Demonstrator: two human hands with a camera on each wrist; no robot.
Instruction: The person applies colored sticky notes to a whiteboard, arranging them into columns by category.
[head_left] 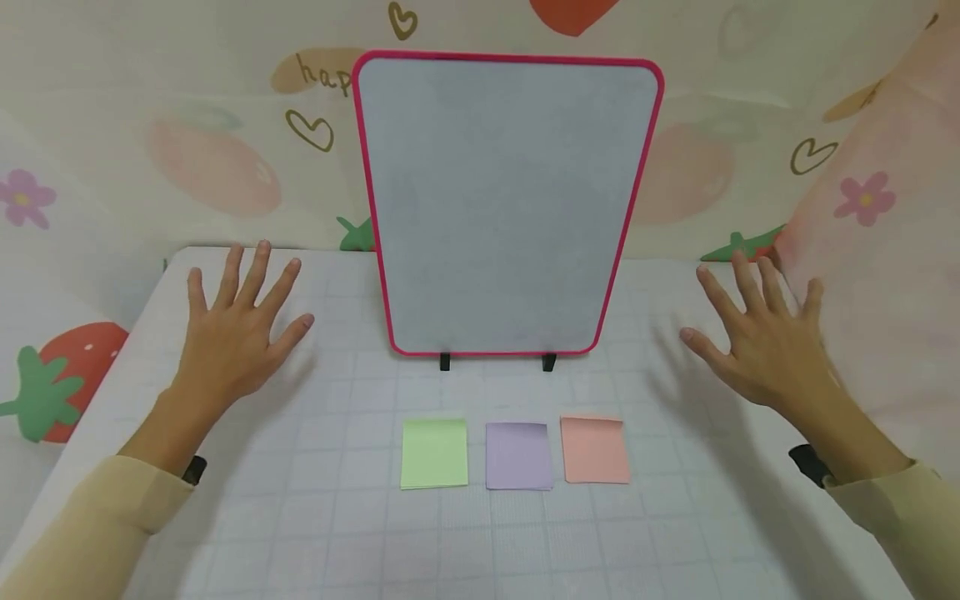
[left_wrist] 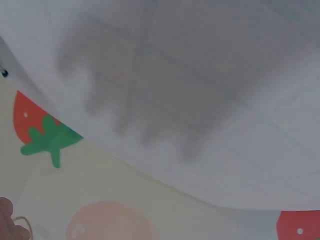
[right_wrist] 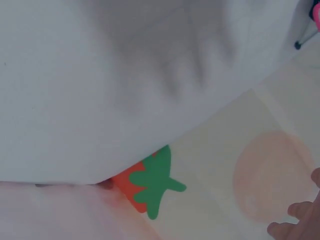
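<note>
A blank whiteboard (head_left: 502, 200) with a pink frame stands upright on two black feet at the middle of the table (head_left: 360, 533). In front of it lie three sticky-note pads in a row: green (head_left: 434, 452), purple (head_left: 518, 456) and salmon pink (head_left: 594, 449). My left hand (head_left: 238, 325) hovers left of the board with fingers spread and straight, holding nothing. My right hand (head_left: 753, 332) is spread the same way to the right of the board. In the wrist views only fingertips (right_wrist: 300, 217) and hand shadows on the table (left_wrist: 150, 90) show.
The table has a white grid-pattern cover. A strawberry-and-heart patterned backdrop (head_left: 210, 167) rises behind the table and drapes at both sides. A pink cloth fold (head_left: 885, 250) comes close to my right hand. Black wrist straps (head_left: 808, 462) sit at both sleeves.
</note>
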